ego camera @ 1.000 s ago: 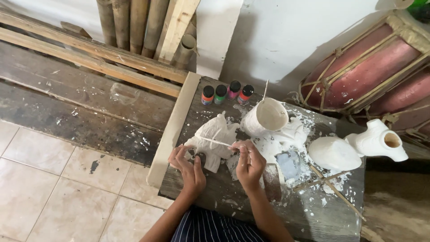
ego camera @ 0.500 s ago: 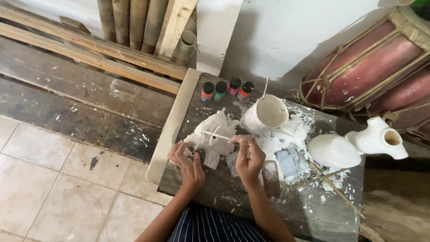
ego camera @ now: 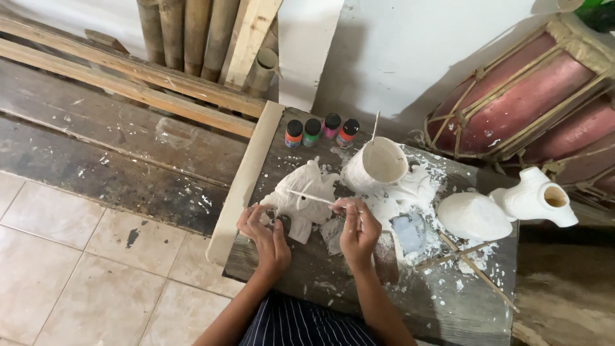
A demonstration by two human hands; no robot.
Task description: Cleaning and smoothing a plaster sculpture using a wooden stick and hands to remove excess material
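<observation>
A white plaster figure lies on the dark wooden table. My left hand rests against its lower left edge and steadies it. My right hand pinches a thin white stick that lies across the figure, pointing left. A white cup full of white paint stands just behind my right hand, with another thin stick leaning in it.
Several small paint bottles with coloured caps stand at the table's back edge. A white plaster jug shape lies at the right. Bamboo poles, planks and a red drum lean on the wall. Tiled floor lies left.
My hands and the stick have barely shifted on the figure; the view has only drifted slightly.
</observation>
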